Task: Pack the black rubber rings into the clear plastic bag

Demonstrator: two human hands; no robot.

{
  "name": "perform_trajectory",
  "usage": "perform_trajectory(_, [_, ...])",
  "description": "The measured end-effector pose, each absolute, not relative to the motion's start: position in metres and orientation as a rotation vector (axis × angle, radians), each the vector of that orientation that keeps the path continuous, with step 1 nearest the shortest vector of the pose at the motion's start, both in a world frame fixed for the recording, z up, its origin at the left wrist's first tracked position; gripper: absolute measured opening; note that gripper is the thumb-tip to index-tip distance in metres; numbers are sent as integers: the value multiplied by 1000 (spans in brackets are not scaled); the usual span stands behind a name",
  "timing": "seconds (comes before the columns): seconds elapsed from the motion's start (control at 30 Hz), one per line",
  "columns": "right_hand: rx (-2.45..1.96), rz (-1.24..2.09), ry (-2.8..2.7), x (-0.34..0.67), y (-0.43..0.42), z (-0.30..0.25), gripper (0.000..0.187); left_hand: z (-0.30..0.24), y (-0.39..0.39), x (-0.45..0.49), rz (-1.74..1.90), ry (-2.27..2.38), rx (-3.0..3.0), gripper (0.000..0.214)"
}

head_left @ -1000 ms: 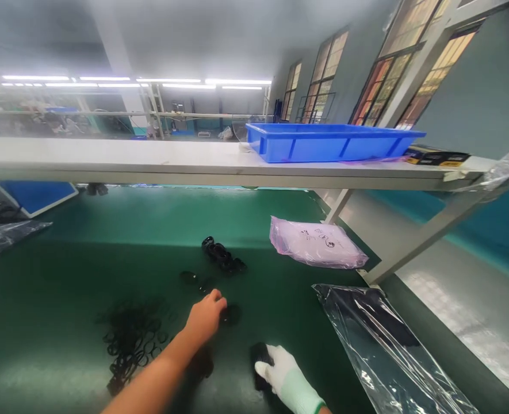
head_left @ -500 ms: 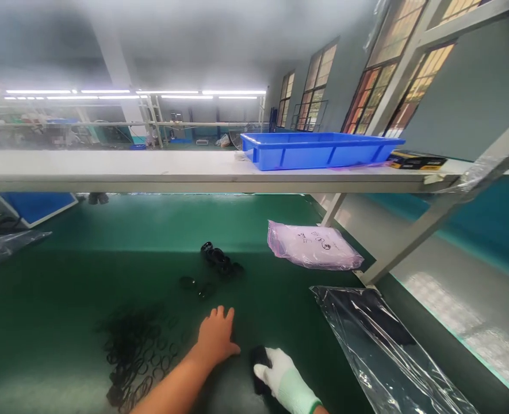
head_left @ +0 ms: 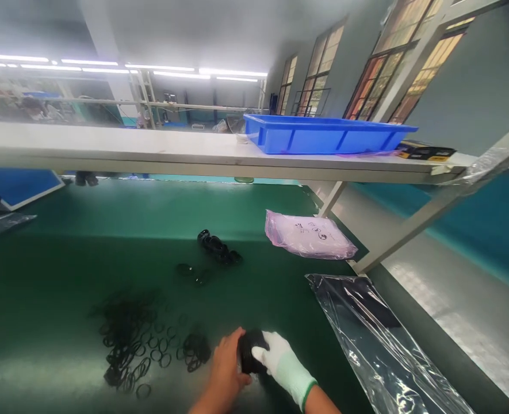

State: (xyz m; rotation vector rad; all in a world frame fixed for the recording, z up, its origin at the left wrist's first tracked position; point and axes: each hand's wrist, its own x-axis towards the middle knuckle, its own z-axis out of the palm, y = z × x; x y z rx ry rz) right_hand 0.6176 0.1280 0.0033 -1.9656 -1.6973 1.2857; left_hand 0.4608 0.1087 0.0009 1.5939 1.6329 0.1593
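**Caller:** Looking down from the head view, both hands meet low in the middle, over the green mat (head_left: 56, 270). The bare left hand (head_left: 225, 365) and the white-gloved right hand (head_left: 283, 367) share one black round part (head_left: 248, 349).

**Analyst:** And the grip?

**Caller:** The left fingers are curled together against its left side, and the gloved fingers are wrapped over its right edge. Both hands are clamped on it. The part sits between them near the bench's front edge. Whether it rests on the mat or is lifted off it, one cannot tell.

**Analyst:** What lies around them?

**Caller:** A loose scatter of black rubber rings (head_left: 127, 336) spreads to the left, its nearest clump just beside the left hand. Farther back is a cluster of black parts (head_left: 217, 248), well apart from both hands. On the right, a clear plastic bag (head_left: 366, 333) with something dark inside lies near the glove, not touching it. Behind that, a pink bag (head_left: 309, 236) lies flat.

**Analyst:** Up top?

**Caller:** A white shelf (head_left: 150, 152) crosses the view. It carries a blue tray (head_left: 323, 135) and, at its right end, a dark box (head_left: 427, 152).
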Motion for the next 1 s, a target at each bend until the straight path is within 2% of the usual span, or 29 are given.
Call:
perform_trajectory(0.5, [-2163,1143,-1738,596,128,30,34,-17,109,464,165,1606,1628,89])
perform_trajectory(0.67, [-2168,1157,-1735,597,128,26,34,1,124,452,99,1558,1733,93])
perform_trajectory(0.73, [-2168,1162,-1725,597,129,24,32,17,147,437,81,1646,1824,79])
perform_trajectory(0.8, [-2183,1180,-1702,597,128,22,33,31,181,417,111,1864,1843,56])
perform_trajectory(0.9, [-2241,1217,-1648,597,127,19,37,39,236,392,79,2154,1769,49])
perform_trajectory(1.0, [-2270,1233,-1625,596,126,17,35,34,266,381,3,2127,1855,39])
